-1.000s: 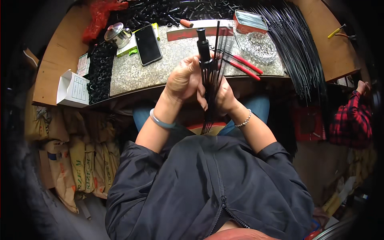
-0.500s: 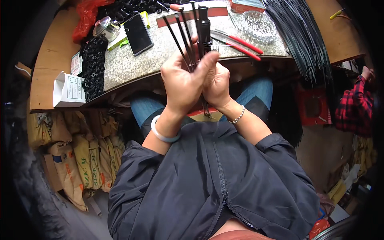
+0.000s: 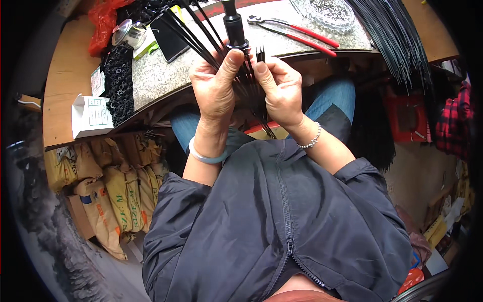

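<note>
Wooden bench curves across far side, w/ a speckled stone slab set on its middle. Blk zip jacket on person, near side. Printed sacks stacked L, below bench lvl. Long bundle of blk rods at far R, ends hanging over bench edge. Co-worker's red/blk plaid garment partly in view, R edge.

Blk umbrella-style rib frame is b/w both hands, up in front of slab's near edge; its stepped blk tube points far, ribs fanned to far L. L hand clamped round the ribs, thumb up by tube's collar. R hand: thumb + fingers pinched together on a few thin black prongs; can't tell if these join the frame.

White box, flap up, bench L. Phone on slab, L of frame. Red-handled pliers on slab, R of tube; clear glass dish just beyond. Pale bangle on L wrist, beaded bracelet on R.
</note>
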Available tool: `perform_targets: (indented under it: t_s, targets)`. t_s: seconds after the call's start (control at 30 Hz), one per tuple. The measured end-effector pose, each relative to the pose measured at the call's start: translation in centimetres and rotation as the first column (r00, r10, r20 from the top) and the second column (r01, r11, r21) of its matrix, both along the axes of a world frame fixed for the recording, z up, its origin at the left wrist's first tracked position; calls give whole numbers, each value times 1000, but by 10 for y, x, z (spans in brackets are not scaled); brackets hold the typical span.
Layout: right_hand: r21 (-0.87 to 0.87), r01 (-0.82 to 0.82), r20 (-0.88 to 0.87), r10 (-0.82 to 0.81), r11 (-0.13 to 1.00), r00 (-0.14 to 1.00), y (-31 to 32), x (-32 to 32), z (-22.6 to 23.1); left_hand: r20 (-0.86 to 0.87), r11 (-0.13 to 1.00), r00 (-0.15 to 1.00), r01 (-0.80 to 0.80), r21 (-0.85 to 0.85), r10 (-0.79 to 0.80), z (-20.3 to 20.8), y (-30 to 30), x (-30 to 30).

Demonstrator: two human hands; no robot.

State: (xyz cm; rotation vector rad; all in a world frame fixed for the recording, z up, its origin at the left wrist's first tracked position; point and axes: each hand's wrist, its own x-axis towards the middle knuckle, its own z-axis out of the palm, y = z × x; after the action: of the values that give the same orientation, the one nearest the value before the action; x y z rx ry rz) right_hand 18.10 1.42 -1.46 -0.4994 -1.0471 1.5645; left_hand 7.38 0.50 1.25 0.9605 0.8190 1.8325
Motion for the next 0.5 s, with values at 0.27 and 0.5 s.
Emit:
perform_targets:
  t_s: [0.27,0.5]
  targets:
    - [-93,-70,19,73,993,997,15,-2,-5,-17,998,998,-56,3,56,-3,-1,3]
    - [-150,-192,-91,180,970,979,16,-1,-3,-149,999,988,-32,-20,29,1,0,-1]
